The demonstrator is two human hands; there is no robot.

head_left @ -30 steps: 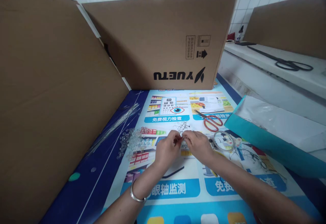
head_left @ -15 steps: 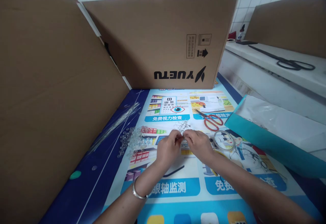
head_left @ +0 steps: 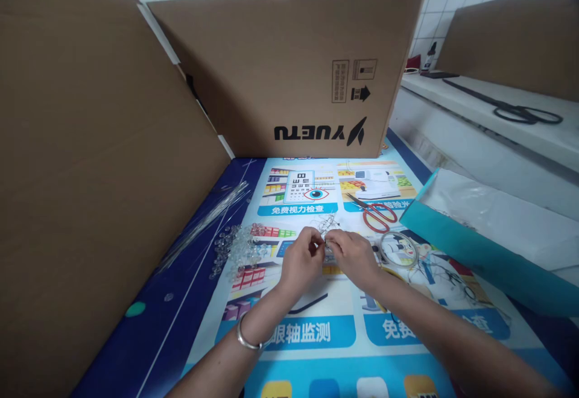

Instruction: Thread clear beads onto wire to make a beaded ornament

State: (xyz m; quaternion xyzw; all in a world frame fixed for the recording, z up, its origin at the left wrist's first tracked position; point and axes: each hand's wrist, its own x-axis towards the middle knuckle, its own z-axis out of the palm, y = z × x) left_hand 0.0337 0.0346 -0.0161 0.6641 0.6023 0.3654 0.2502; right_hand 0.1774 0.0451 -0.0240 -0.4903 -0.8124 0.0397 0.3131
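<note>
Pinching a small wire piece (head_left: 324, 242) between both hands' fingers, left hand (head_left: 302, 263) meeting right hand (head_left: 353, 257); clear beads (head_left: 237, 248) lie left; joining likely needs steady alignment.

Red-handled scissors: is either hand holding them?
No: the red-handled scissors lie on the mat, beyond both hands.

The cardboard box (head_left: 289, 66) at the back has "YUETU" printed on it upside down, plus a small arrow sign and a block of print too tiny to read. The poster (head_left: 316, 337) covering the tabletop has Chinese captions on blue bars: "免费视力检查" under an eye chart, and "眼轴监测" closer in. Another one starting "免费" is partly covered by an arm.
</note>
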